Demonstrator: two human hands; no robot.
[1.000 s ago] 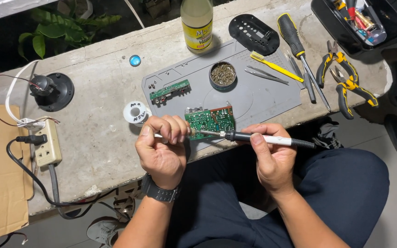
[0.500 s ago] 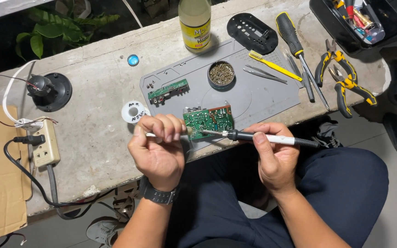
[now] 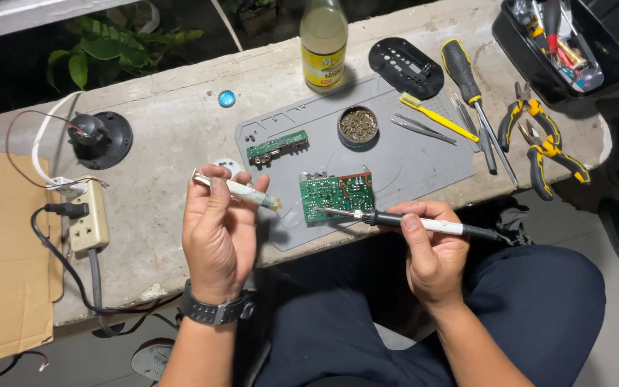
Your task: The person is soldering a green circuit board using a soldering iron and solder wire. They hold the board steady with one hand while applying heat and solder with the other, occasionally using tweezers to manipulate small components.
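Green circuit board (image 3: 337, 196) lies flat on the grey work mat (image 3: 410, 168), close to the mat's near edge and the near lip of the concrete ledge (image 3: 166, 136). Soldering iron (image 3: 402, 221) tip rests on the board's lower left area; right hand (image 3: 435, 254) fingers clamped around its handle, off the ledge over the lap. Left hand (image 3: 220, 229) fingers pinched on a small syringe-like tube (image 3: 234, 188), nozzle just left of the board, apart from it. Open mat lies right of the board. Behind: smaller board (image 3: 277, 145), round tin (image 3: 358, 126), tweezers (image 3: 424, 129), screwdriver (image 3: 476, 97), pliers (image 3: 542, 140). Power strip (image 3: 87, 218) sits far left.
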